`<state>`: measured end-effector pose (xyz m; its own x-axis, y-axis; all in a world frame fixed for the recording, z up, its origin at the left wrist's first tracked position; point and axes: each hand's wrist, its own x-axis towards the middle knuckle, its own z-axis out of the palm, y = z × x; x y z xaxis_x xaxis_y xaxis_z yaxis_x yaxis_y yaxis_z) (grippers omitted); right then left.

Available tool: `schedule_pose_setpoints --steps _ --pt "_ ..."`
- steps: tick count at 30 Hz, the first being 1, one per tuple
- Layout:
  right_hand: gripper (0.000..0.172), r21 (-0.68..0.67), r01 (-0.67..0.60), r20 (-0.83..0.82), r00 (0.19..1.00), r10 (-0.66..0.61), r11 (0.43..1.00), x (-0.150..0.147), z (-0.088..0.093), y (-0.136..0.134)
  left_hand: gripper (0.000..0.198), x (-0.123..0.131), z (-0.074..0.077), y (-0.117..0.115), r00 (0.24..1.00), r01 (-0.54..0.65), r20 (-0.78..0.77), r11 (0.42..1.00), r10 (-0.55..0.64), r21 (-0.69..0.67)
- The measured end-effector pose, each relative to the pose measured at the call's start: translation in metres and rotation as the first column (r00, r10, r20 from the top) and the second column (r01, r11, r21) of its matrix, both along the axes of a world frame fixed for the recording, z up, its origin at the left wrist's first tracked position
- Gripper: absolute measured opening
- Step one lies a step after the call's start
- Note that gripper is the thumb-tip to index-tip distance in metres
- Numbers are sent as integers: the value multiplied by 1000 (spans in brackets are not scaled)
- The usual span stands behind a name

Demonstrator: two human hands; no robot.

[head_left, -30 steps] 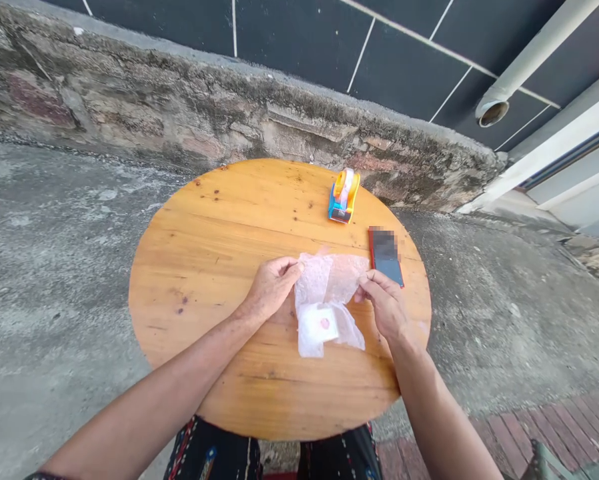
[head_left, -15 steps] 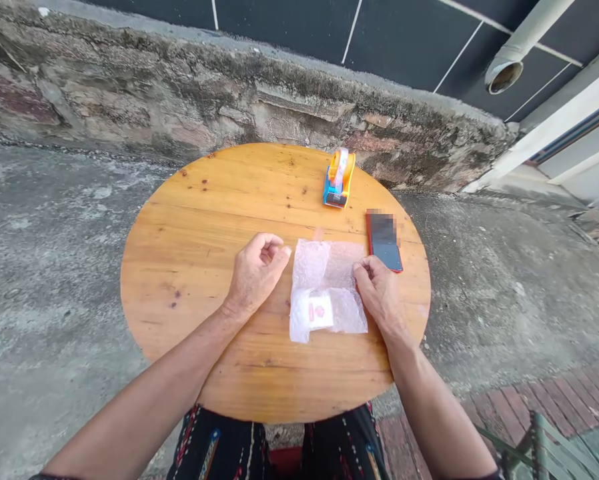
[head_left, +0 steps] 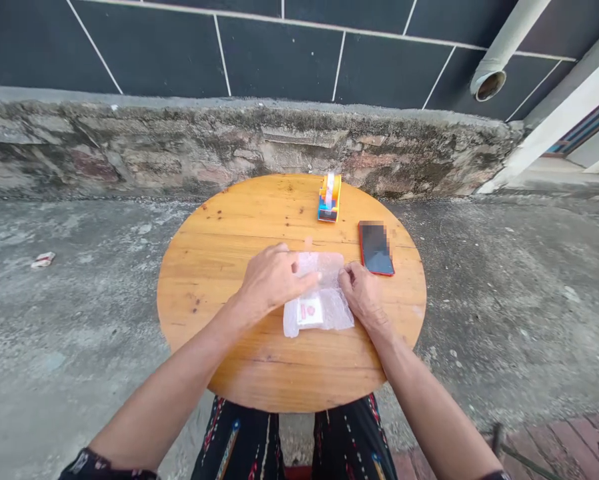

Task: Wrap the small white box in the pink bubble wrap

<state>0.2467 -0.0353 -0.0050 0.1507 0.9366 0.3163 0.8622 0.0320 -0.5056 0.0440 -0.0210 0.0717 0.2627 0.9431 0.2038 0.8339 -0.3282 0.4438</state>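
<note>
A sheet of clear bubble wrap (head_left: 329, 310) lies on the round wooden table (head_left: 259, 373), its near part folded over a small white packet (head_left: 310, 311) with red print. My left hand (head_left: 274, 280) reaches over the wrap's left side, thumb stretched out from the fingers, holding nothing. Its thumb is slightly blurred, and I cannot tell whether it touches the plastic. At the wrap's right edge, my right hand (head_left: 362, 290) is closed, its fingers pinching the plastic. A short pinkish strip of tape (head_left: 308, 242) shows just beyond the far edge.
Toward the far edge of the table stands a yellow and blue tape dispenser (head_left: 329, 198) with a roll on it. A red-edged phone (head_left: 377, 250) lies beyond my right hand. Behind the table runs a low stone wall (head_left: 219, 147), with a pipe (head_left: 489, 83) above it.
My left hand has moved right, from beside the bubble wrap to over it, and its thumb has stretched out. My right hand stays at the right edge. The camera view has tilted up.
</note>
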Motion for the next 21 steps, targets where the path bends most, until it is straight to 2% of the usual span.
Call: schedule_pose_setpoints --steps 2,4,7,9,11,14,21 --pt "19 2 8 3 1000 -8 1000 0 0 0 39 13 5 5 993 30 -116 999 -32 -16" --pt "19 9 6 -2 1000 -6 1000 1 -1 0 30 18 3 9 990 49 -132 997 -55 -52" --pt "20 22 4 -7 1000 -4 1000 2 -2 0 20 4 -8 13 997 30 -64 996 -35 -84" --pt "20 29 8 1 1000 -8 1000 3 -4 0 22 -16 -17 12 999 -41 15 994 43 -103" --pt "19 31 17 4 1000 -17 999 3 -5 -1 24 -36 -26 10 977 -112 162 983 136 -146" --pt "17 32 20 -5 1000 -20 999 4 -5 -1 25 -56 -39 6 961 -134 216 974 173 -184" --pt "19 24 29 -74 997 -27 999 7 -3 1 23 -54 -62 11 925 -174 311 971 218 -162"
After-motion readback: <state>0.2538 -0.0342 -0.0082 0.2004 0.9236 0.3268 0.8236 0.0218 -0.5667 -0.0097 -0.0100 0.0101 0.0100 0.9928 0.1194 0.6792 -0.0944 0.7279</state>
